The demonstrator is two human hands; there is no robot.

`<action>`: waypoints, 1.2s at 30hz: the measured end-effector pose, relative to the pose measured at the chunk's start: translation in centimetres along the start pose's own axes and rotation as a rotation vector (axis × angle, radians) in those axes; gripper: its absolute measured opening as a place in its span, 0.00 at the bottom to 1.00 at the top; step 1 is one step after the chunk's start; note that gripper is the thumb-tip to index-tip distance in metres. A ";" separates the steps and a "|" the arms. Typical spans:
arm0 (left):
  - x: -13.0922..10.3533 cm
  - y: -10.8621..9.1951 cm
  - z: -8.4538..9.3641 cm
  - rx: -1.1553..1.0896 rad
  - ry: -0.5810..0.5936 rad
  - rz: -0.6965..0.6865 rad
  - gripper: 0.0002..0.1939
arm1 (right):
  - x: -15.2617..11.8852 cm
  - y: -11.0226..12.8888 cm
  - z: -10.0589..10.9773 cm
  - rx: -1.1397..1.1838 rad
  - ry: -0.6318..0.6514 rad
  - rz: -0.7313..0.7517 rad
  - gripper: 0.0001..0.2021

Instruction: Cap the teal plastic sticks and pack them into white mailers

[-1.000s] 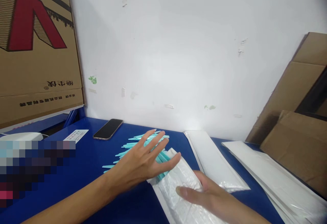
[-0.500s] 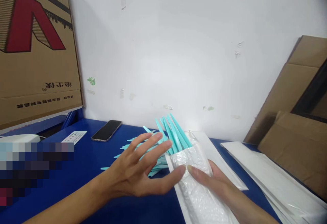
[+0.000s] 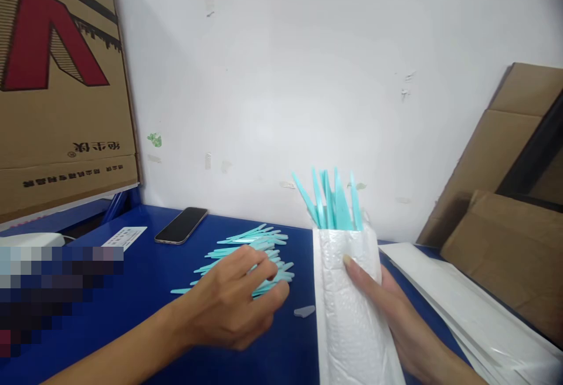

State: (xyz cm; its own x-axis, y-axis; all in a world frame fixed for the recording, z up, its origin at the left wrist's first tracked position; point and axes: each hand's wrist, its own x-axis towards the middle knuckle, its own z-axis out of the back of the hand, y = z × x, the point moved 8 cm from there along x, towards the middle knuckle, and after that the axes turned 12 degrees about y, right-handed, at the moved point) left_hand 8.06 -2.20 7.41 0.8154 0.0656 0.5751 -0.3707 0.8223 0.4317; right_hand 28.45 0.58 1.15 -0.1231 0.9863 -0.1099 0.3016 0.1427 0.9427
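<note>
My right hand grips a white bubble-lined envelope, its thumb on the front. Several turquoise pointed sticks stick up out of the envelope's mouth, fanned apart. My left hand hovers at the near side of a pile of similar turquoise sticks on the blue table; its fingers are curled, and their tips are partly hidden, so whether they hold anything cannot be made out. A small pale translucent piece lies between the pile and the envelope.
A phone and a printed card lie at the left on the blue table. White envelopes are stacked at the right. Cardboard leans behind them, and a large printed carton stands at the left.
The envelope with its sticks has moved up and right and stands more upright. My left hand has left the envelope, moved down beside the pile and curled its fingers. The small pale piece now shows.
</note>
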 end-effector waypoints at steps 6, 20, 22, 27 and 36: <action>0.5 -1.5 -0.4 -0.081 0.068 -0.078 0.12 | -0.6 1.8 0.7 -0.059 -0.102 0.137 0.40; 0.5 -1.6 -1.1 -0.152 0.113 -0.059 0.12 | -1.1 3.1 1.5 -0.103 -0.163 0.251 0.43; 0.5 -1.6 -1.1 -0.162 0.120 -0.057 0.13 | -1.3 3.4 1.2 -0.101 -0.170 0.273 0.42; 0.5 -1.5 -1.0 -0.203 0.107 -0.032 0.12 | -1.7 3.5 0.8 -0.079 -0.177 0.291 0.42; -0.6 -0.2 -2.5 -0.586 0.129 0.355 0.29 | -1.1 -0.6 -0.9 -0.169 -0.063 0.082 0.37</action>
State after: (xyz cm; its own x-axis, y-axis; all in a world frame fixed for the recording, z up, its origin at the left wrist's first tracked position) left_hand 8.73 -0.97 5.21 0.7488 0.4241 0.5093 -0.3533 0.9056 -0.2346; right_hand 27.57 -0.64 0.98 -0.0435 0.9980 -0.0454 0.1440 0.0513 0.9882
